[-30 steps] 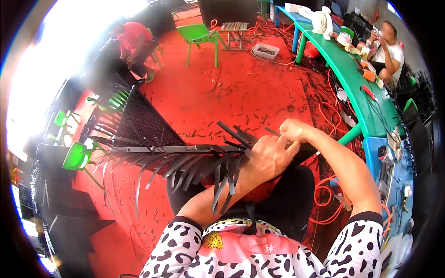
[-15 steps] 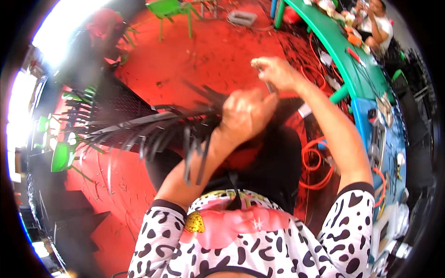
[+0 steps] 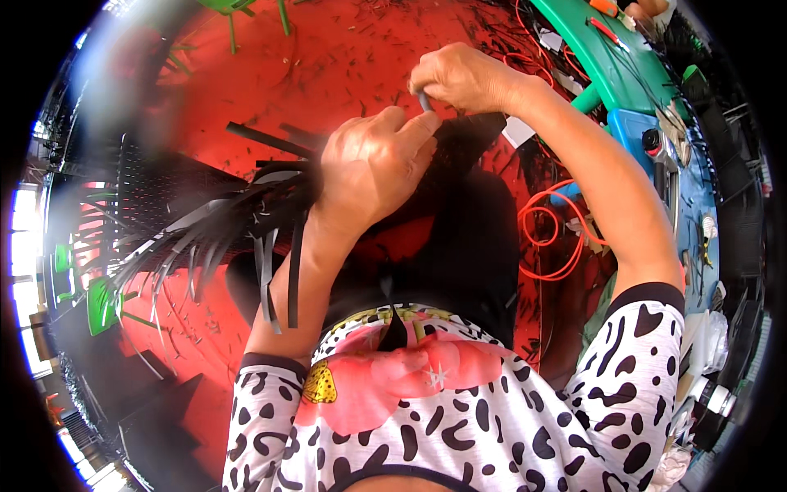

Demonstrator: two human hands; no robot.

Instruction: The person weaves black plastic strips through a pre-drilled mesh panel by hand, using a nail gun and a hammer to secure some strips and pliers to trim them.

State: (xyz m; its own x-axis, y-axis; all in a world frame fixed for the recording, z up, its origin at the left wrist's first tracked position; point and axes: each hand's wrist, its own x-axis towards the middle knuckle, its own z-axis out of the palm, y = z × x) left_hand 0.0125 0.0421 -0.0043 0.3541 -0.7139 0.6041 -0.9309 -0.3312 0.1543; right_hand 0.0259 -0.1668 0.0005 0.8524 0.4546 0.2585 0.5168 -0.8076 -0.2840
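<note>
At right an orange cable (image 3: 543,277) lies looped near a green table (image 3: 621,75); a green chair (image 3: 101,307) stands left.

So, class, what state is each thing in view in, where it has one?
Left hand: closed on gray strip
Right hand: closed
Gray strip: bridging both hands
Loose black strips: splayed
Orange cord: loosely coiled
Red-handled tool: lying on green table
Red floor: littered

The bright red floor (image 3: 254,90) is strewn with short, thin black scraps (image 3: 490,31) and a coiled orange-red hose (image 3: 554,279). A slim red-handled tool (image 3: 605,31) is supported by the smooth green plastic worktop (image 3: 627,78).
</note>
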